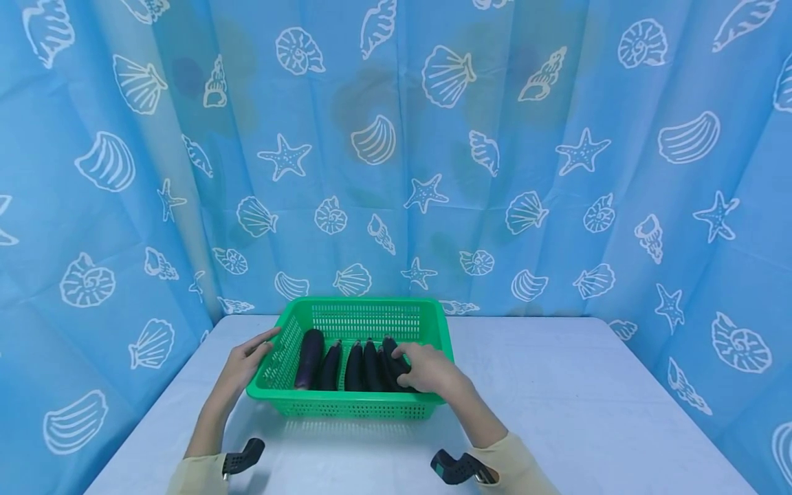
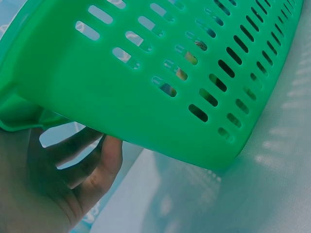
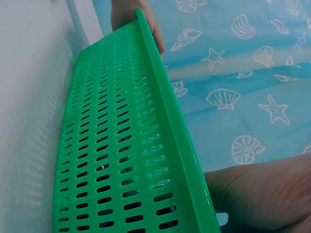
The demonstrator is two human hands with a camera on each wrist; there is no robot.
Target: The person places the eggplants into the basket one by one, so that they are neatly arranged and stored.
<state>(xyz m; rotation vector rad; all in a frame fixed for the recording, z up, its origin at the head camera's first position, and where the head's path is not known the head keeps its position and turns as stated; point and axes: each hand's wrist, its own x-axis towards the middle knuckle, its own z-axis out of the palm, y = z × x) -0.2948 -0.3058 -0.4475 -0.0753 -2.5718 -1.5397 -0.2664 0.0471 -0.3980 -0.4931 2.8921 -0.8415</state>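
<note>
A green plastic basket [image 1: 359, 403] with slotted walls holds several dark purple eggplants lying side by side. My left hand [image 1: 243, 361] is at the basket's left rim, its fingers stretched out and touching the edge from outside. In the left wrist view, the left hand [image 2: 80, 182] has its fingertips against the green wall. Over the right end of the basket, my right hand [image 1: 430, 369] reaches inside and grips the rightmost eggplant [image 1: 391, 347] between fingers and thumb. The right wrist view hides the right fingers behind the basket wall [image 3: 116, 126].
At the left inside the basket lies a thicker eggplant [image 1: 311, 354], with a thinner eggplant [image 1: 331, 364] beside it. The basket stands on a white-covered table [image 1: 557, 412]. A blue shell-patterned curtain [image 1: 402, 172] hangs behind and along both sides.
</note>
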